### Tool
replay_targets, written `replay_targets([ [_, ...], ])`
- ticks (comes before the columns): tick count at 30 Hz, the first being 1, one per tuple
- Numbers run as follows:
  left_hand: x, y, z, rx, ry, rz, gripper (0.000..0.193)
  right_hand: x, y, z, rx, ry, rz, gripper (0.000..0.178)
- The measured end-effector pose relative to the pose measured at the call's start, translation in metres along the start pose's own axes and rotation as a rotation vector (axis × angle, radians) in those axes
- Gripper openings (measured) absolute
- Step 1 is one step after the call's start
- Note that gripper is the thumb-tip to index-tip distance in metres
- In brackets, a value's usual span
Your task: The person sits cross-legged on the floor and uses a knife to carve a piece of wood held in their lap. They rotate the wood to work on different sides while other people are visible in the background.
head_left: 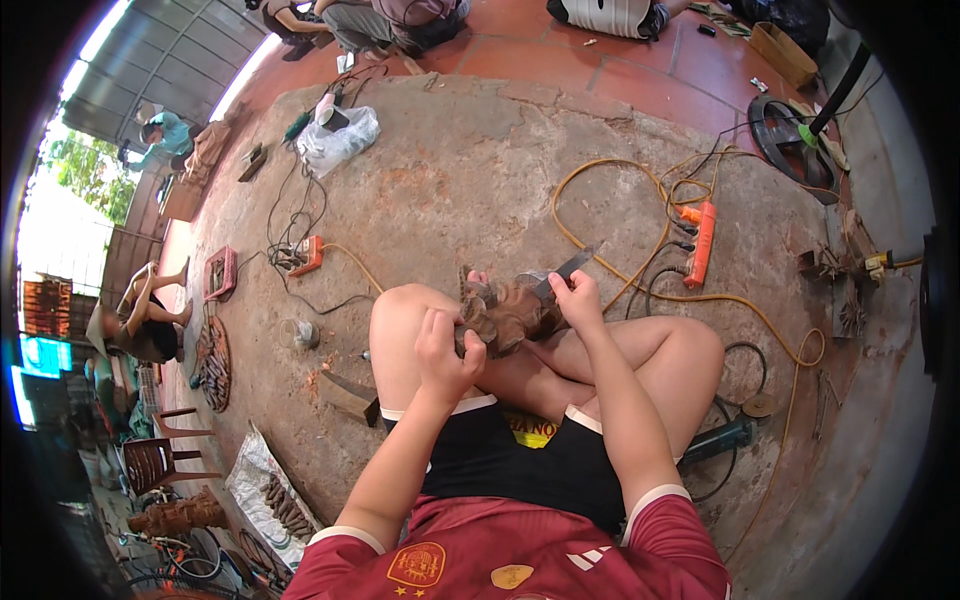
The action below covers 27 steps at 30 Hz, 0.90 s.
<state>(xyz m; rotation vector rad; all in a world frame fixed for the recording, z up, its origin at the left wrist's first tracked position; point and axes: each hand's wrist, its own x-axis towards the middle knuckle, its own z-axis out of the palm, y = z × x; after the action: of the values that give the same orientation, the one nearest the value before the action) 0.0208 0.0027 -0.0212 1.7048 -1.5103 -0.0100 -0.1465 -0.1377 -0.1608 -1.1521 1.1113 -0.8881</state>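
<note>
Carving in my lap, mid-frame.
My left hand (445,345) grips the brown wooden carving (508,315) resting on my crossed legs; my right hand (575,297) clamps a flat metal file (566,270) against it.

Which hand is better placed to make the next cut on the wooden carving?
Right, probably: the right hand holds the flat metal tool against the wooden carving, while the left hand grips and steadies it.

Maroon short-sleeved jersey, white-edged cuffs, black shorts with white trim
</note>
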Motion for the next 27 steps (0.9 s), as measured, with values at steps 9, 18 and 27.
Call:
replay_targets([
  [9, -0.003, -0.004, 0.000, -0.009, 0.017, 0.002, 0.015, -0.001, 0.002, 0.003, 0.034, -0.019, -0.008, 0.024],
  [18, -0.002, -0.004, -0.004, -0.002, 0.011, -0.010, 0.015, 0.004, 0.005, 0.001, 0.027, -0.044, 0.036, 0.025],
  [27, -0.007, -0.004, -0.009, 0.050, 0.004, -0.056, 0.014, -0.009, -0.026, 0.008, 0.139, -0.316, 0.104, 0.018],
])
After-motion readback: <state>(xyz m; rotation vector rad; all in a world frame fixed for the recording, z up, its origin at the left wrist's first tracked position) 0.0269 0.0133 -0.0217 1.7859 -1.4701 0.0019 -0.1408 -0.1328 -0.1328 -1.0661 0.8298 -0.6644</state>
